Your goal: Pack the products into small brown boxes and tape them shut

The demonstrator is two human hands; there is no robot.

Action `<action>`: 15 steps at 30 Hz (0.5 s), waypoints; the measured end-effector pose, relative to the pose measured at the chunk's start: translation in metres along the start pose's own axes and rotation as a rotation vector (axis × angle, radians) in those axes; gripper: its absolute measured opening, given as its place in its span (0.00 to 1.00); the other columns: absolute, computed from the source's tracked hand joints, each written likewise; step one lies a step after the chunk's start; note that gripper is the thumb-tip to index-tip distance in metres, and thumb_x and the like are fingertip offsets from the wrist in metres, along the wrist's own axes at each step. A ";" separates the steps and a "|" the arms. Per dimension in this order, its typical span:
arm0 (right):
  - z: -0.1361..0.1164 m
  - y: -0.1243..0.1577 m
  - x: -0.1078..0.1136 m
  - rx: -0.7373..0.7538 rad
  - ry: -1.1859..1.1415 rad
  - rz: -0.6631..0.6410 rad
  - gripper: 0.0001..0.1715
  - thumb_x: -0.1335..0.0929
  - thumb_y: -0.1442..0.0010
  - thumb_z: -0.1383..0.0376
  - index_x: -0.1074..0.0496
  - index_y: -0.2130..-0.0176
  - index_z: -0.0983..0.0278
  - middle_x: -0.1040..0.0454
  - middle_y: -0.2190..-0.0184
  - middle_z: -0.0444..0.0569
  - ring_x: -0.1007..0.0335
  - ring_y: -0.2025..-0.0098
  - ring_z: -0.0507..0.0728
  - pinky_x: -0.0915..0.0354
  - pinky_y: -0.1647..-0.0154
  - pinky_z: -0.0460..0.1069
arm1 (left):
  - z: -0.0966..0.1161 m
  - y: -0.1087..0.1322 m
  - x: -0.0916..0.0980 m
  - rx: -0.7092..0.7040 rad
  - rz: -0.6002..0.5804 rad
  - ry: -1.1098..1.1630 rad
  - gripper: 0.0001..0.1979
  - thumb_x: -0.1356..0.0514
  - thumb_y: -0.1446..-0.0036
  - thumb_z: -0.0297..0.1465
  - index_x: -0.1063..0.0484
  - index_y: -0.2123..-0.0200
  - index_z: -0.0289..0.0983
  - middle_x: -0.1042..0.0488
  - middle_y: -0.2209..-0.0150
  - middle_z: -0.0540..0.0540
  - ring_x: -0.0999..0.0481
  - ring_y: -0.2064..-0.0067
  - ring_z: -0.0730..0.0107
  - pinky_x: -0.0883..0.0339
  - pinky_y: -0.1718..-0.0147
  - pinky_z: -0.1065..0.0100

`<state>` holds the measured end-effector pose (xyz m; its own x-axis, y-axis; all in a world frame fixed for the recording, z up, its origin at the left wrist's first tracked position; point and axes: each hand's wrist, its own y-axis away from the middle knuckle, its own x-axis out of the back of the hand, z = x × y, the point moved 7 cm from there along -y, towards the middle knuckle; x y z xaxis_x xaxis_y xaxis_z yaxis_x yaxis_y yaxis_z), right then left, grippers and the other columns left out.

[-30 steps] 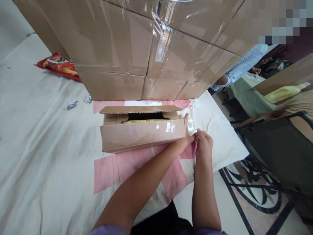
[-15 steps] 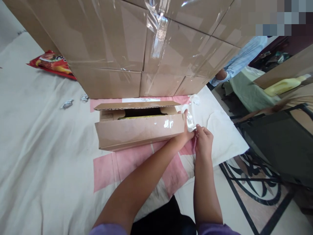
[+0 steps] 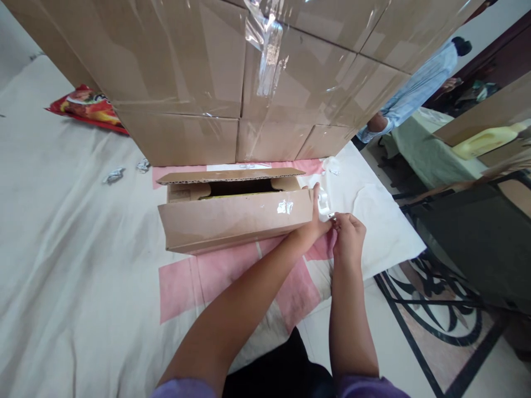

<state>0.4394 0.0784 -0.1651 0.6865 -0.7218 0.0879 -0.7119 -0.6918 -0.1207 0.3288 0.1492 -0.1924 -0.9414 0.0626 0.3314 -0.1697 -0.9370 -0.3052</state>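
An open cardboard box (image 3: 236,221) lies in front of me, its upper flap raised and its inside dark, with a thin yellow edge showing. At its right end is my left hand (image 3: 318,222), partly hidden by the box's corner. Between its fingers sits a white ring-shaped piece (image 3: 324,203) that looks like a tape roll or dispenser. My right hand (image 3: 349,231) is closed in a pinch close against it, on a small shiny bit too small to name.
Large taped cartons (image 3: 178,83) stand behind the box. A red packet (image 3: 91,109) and crumpled scraps (image 3: 114,176) lie on the left of the cloth (image 3: 83,249). At right are a dark chair (image 3: 468,237), a yellow bottle (image 3: 485,142) and a person in blue (image 3: 418,83).
My right hand has shifted slightly to the right, still pinching. The box and my left hand stay nearly in place. The person in the background has moved a little.
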 end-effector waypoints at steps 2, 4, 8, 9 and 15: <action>0.001 0.000 0.003 0.002 0.006 0.032 0.15 0.30 0.53 0.67 0.39 0.85 0.62 0.41 0.83 0.39 0.47 0.77 0.50 0.48 0.74 0.49 | 0.000 0.000 0.000 0.006 0.002 0.007 0.55 0.28 0.55 0.39 0.55 0.29 0.45 0.47 0.31 0.37 0.45 0.30 0.43 0.53 0.29 0.51; 0.001 0.001 0.006 0.012 0.031 0.065 0.13 0.31 0.53 0.68 0.36 0.84 0.62 0.39 0.83 0.39 0.44 0.76 0.51 0.46 0.73 0.49 | -0.001 -0.001 0.000 0.014 -0.002 0.024 0.56 0.28 0.56 0.38 0.55 0.29 0.46 0.47 0.30 0.37 0.45 0.30 0.44 0.52 0.30 0.51; -0.004 0.007 0.010 0.055 0.078 0.052 0.12 0.30 0.51 0.67 0.33 0.83 0.62 0.34 0.80 0.41 0.37 0.72 0.53 0.39 0.67 0.49 | 0.000 -0.002 0.000 0.002 0.020 0.013 0.56 0.28 0.58 0.39 0.53 0.30 0.46 0.46 0.31 0.37 0.46 0.30 0.43 0.53 0.30 0.49; -0.005 0.009 0.010 0.068 0.085 0.036 0.13 0.30 0.50 0.66 0.33 0.82 0.62 0.32 0.78 0.42 0.36 0.70 0.53 0.38 0.65 0.50 | 0.001 -0.002 0.000 -0.002 0.030 -0.007 0.56 0.28 0.58 0.39 0.53 0.30 0.45 0.46 0.32 0.36 0.45 0.30 0.43 0.54 0.30 0.49; -0.006 0.015 0.011 0.143 0.138 0.018 0.16 0.29 0.46 0.61 0.34 0.81 0.61 0.29 0.75 0.43 0.34 0.68 0.54 0.35 0.61 0.51 | -0.002 -0.002 -0.002 -0.031 0.068 -0.099 0.54 0.28 0.57 0.41 0.51 0.30 0.40 0.44 0.33 0.35 0.41 0.33 0.44 0.50 0.32 0.49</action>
<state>0.4358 0.0600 -0.1603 0.6401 -0.7368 0.2176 -0.6890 -0.6758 -0.2616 0.3304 0.1512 -0.1940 -0.9181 -0.0366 0.3945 -0.1165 -0.9267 -0.3573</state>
